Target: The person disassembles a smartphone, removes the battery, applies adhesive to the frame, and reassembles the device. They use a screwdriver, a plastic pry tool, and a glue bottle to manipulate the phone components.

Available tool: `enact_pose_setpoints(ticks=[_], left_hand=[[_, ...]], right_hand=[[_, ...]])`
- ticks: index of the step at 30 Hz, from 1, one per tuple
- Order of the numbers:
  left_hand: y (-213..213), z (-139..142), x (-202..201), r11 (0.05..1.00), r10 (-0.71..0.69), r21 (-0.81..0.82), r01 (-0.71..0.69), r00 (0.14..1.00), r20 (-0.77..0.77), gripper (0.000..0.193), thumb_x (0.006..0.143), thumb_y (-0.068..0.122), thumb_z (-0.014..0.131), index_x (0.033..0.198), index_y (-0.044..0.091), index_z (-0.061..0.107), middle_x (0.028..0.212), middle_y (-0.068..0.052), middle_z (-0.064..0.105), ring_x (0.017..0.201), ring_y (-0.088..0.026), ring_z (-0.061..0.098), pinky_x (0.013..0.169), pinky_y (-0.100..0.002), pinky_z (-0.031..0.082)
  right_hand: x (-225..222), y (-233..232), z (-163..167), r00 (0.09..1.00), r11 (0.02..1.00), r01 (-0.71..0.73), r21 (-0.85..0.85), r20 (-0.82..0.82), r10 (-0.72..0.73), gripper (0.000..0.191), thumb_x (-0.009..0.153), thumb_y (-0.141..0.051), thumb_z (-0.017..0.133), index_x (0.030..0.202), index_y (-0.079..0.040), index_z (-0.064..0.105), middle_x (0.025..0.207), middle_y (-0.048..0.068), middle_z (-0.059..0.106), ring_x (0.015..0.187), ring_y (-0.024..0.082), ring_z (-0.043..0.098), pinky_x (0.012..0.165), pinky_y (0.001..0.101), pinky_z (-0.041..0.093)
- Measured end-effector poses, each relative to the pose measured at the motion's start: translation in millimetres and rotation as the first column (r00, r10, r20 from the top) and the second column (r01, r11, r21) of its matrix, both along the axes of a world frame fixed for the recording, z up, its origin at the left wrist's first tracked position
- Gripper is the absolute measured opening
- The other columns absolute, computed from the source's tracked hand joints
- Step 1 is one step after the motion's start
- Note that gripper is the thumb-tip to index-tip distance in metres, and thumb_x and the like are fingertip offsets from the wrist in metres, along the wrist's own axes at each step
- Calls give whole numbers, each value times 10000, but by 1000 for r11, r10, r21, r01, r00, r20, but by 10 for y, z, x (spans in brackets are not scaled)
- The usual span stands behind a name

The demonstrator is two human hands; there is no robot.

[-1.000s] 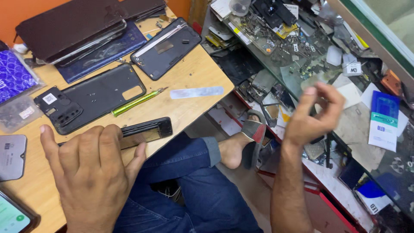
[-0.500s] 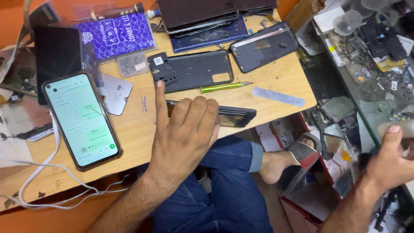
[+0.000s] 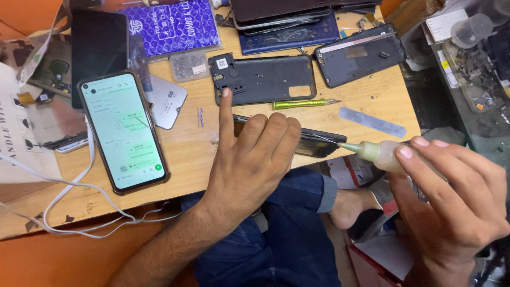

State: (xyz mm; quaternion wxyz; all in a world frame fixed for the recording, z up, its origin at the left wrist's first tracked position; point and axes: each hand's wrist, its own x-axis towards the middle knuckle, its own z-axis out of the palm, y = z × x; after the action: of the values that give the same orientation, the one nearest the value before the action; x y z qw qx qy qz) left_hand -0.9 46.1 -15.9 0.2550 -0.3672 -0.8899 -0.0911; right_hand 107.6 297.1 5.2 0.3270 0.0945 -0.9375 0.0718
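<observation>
My left hand (image 3: 249,154) presses down on a dark phone frame (image 3: 319,143) that lies at the front edge of the wooden table (image 3: 196,154), index finger stretched out. My right hand (image 3: 457,196) grips a small translucent glue bottle (image 3: 380,152) with a green nozzle and a thin needle tip. The needle points left at the right end of the phone frame, touching or nearly touching it. A black phone back cover (image 3: 265,79) lies just beyond my left hand, with a green screwdriver (image 3: 303,103) beside it.
A lit phone (image 3: 123,130) with a white cable (image 3: 79,212) lies at the left. A second black back cover (image 3: 361,53), a grey strip (image 3: 372,122), a purple box (image 3: 170,24), stacked phones (image 3: 281,16) and a shelf of parts (image 3: 467,64) surround the work spot.
My right hand came back from the shelf at the right holding the glue bottle and brought its needle to the phone frame. My left hand stayed on the frame.
</observation>
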Motion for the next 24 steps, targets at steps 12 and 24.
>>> enact_pose_setpoints(ticks=[12, 24], left_hand=[[-43, -33, -14, 999, -16, 31, 15, 1000, 27, 225, 1033, 155, 665, 1235, 56, 664, 1073, -32, 490, 1028, -183, 488, 1272, -681, 244], [-48, -113, -15, 1000, -14, 23, 14, 1000, 16, 175, 1063, 142, 668, 1218, 61, 667, 1042, -20, 469, 1006, -173, 482, 1277, -683, 230]], right_hand=[[-68, -101, 108, 996, 1000, -12, 8, 90, 12, 412, 903, 84, 908, 1239, -103, 761, 1256, 52, 722, 1126, 236, 640, 988, 312, 518], [-177, -259, 335, 993, 994, -62, 94, 108, 52, 332, 984, 56, 854, 1255, -114, 766, 1254, 52, 709, 1127, 237, 625, 1038, 315, 556]])
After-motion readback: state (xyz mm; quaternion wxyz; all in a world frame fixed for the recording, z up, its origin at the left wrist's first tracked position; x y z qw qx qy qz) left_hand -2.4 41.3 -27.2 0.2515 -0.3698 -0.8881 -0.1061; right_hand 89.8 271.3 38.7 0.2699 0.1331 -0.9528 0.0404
